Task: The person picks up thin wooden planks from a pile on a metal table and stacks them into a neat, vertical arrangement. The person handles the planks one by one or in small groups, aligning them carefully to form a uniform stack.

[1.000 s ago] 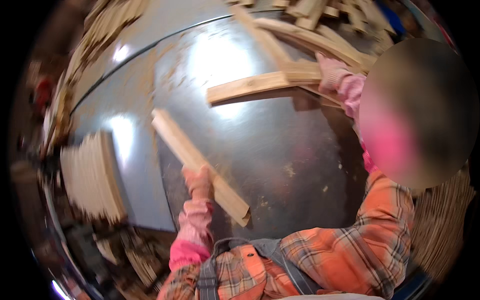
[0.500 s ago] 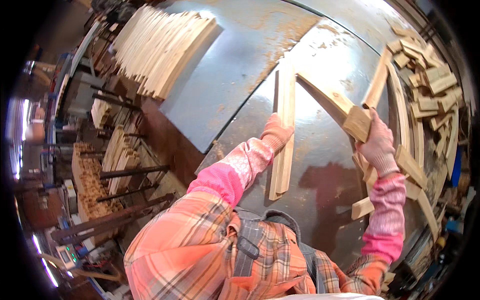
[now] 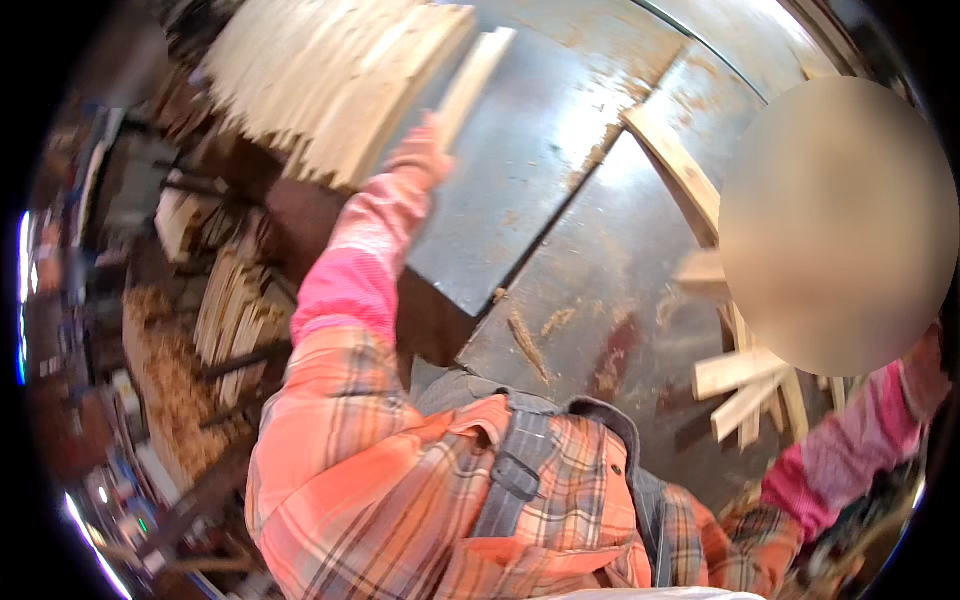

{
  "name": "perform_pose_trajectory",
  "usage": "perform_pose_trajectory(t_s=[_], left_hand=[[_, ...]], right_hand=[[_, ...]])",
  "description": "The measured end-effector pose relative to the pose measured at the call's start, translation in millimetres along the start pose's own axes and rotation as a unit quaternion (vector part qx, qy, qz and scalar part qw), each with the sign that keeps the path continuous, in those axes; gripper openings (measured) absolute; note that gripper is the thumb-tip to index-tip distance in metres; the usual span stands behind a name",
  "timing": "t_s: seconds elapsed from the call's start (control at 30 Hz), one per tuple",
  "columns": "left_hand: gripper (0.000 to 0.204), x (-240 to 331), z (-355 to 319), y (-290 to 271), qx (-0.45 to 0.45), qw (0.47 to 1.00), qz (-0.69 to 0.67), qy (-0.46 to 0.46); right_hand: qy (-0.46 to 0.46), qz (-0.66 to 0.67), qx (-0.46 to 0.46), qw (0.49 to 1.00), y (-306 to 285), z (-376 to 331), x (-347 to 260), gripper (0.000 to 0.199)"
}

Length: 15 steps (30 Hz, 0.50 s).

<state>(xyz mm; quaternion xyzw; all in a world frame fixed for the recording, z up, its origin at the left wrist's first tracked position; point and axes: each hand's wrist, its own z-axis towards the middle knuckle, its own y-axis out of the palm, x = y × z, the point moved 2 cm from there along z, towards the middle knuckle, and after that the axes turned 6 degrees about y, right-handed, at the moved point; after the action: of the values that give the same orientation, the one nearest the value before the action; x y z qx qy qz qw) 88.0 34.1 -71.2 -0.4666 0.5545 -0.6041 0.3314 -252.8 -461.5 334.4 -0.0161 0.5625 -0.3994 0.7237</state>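
My left hand (image 3: 422, 152), in a pinkish glove, reaches out to the upper left and is closed around the near end of a pale wooden strip (image 3: 478, 85). The strip lies just right of a broad row of wooden boards (image 3: 330, 75) set side by side, with a narrow gap between. My right hand (image 3: 926, 372) is far out at the right edge. A round blurred patch covers most of it, so its fingers and anything in them are hidden. A longer wooden piece (image 3: 680, 170) lies on the metal table (image 3: 590, 260), left of that patch.
Short wood offcuts (image 3: 745, 375) lie crosswise near the table's right side. Sawdust and a sliver of wood (image 3: 527, 345) are on the tabletop. A dark seam (image 3: 560, 215) runs between the table panels. More stacked wood (image 3: 235, 315) stands on a rack to the left.
My left hand has carried the wooden strip from the middle of the table left to the row of boards. My right hand has moved right, away from the wooden block it held.
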Motion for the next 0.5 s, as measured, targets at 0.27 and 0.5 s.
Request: perform_pose_trajectory(t_s=[0.27, 0.5], left_hand=[[0.054, -53.2, 33.0, -20.3, -0.108, 0.966, 0.209, -0.104], [0.093, 142.6, -58.6, -34.4, -0.062, 0.845, -0.418, 0.329]], right_hand=[[0.197, 0.343, 0.151, 0.906, 73.9, -0.5, 115.4, 0.045], [0.249, 0.399, 0.154, 0.869, 233.6, 4.5, 152.2, 0.042]])
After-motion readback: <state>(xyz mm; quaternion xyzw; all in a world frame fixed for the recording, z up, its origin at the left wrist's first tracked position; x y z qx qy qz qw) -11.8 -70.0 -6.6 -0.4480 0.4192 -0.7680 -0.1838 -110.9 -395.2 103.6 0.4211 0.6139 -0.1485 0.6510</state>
